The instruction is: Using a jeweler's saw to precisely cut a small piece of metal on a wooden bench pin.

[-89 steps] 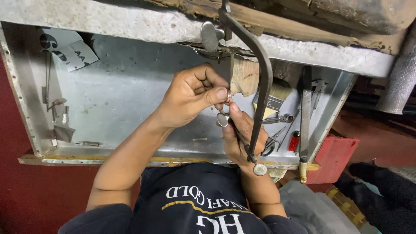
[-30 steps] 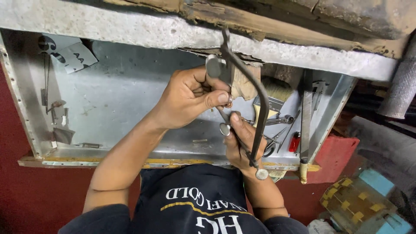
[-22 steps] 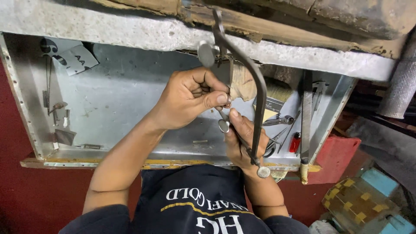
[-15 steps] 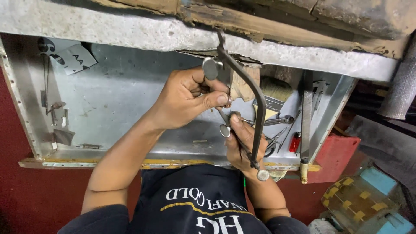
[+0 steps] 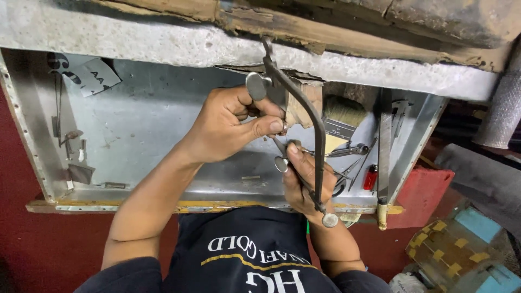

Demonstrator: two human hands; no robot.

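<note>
Rising slightly, the one saw frame [image 5: 304,108] is now tilting from upper centre down to lower right of centre. One right hand [image 5: 306,179] is closing around its handle below, while one left hand [image 5: 233,127], just above-left, is pinching a small piece [image 5: 283,128] against the blade over the metal tray [image 5: 152,125].
</note>
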